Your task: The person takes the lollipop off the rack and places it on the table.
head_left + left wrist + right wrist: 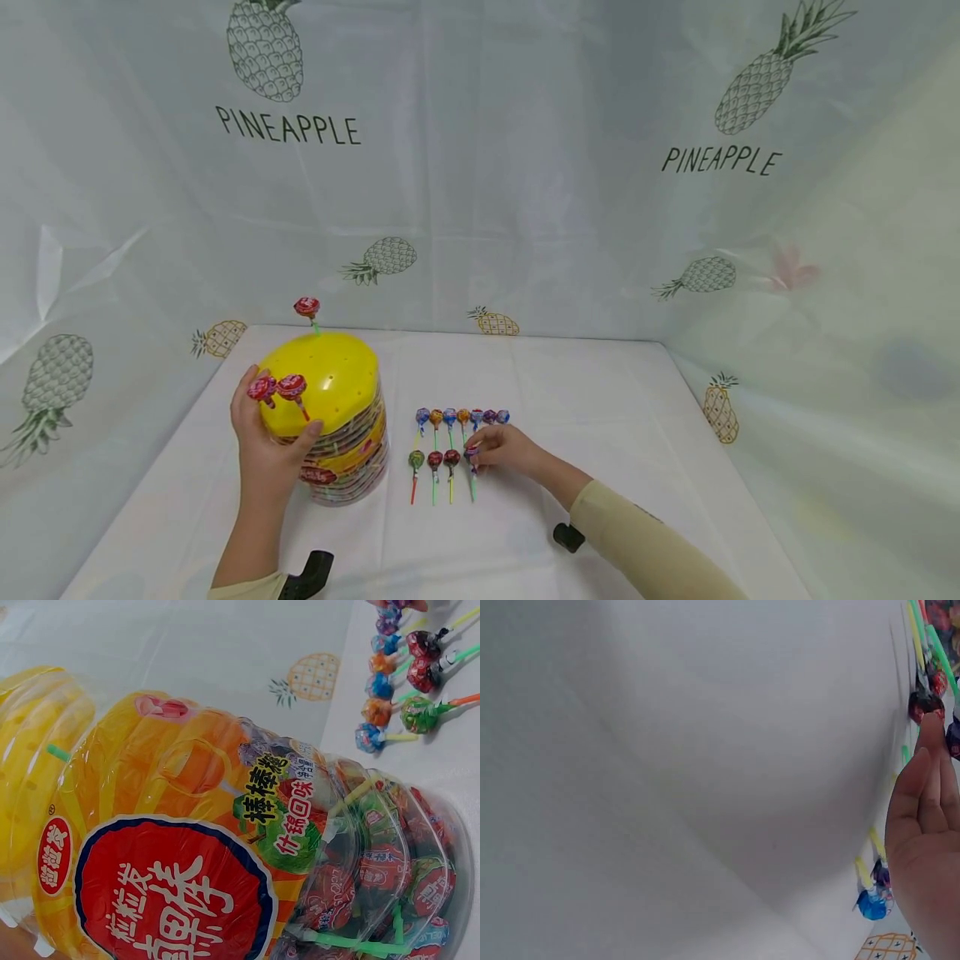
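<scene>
Tilted on the table at the left stands a clear lollipop tub [348, 483] with a domed yellow lid [330, 375]. My left hand [270, 437] grips the lid's near left side, thumb at the front. Three red-wrapped lollipops stick up from it, one being the rear lollipop [307, 307]. Wrapped lollipops show through the tub's lower wall in the left wrist view. My right hand [506, 447] pinches a purple lollipop [471, 454] at its head, at the right end of the front row. Beside its fingertips is a dark red lollipop [925, 707].
Behind the front row lies a back row of several lollipops, starting with a blue lollipop [422, 415] at the left. A green lollipop [416, 459] heads the front row. White cloth covers the table [585, 383]; a pineapple-print curtain [510, 167] hangs behind.
</scene>
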### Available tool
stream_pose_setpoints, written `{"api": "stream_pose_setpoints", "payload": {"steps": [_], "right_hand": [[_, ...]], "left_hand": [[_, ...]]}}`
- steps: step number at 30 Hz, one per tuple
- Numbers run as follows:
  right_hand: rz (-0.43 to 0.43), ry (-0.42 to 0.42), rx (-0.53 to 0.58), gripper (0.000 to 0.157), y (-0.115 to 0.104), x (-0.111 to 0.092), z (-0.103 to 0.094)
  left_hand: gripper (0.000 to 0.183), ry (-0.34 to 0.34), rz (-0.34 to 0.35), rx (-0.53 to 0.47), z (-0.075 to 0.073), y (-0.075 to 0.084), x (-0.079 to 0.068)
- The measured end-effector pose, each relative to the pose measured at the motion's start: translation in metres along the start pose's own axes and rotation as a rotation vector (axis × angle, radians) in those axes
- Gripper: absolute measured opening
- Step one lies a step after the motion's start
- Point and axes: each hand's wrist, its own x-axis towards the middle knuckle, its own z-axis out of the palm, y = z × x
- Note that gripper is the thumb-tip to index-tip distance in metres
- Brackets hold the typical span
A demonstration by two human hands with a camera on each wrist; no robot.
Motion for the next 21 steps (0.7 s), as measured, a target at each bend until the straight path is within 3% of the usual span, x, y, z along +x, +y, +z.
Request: {"api": "stream_pose_setpoints", "payload": {"steps": [6,21], "right_hand": [[0.007,0.014,-0.016,0.022,0.001,-0.001,0.004],[0.056,0.123,-0.259,0.016,0.000,-0.003,0.016]], "left_hand": [[0.090,-0.001,0.007,0.002,0.000,0.000,0.001],[0.090,0.000,0.025,0.001,0.001,0.001,-0.001]]}}
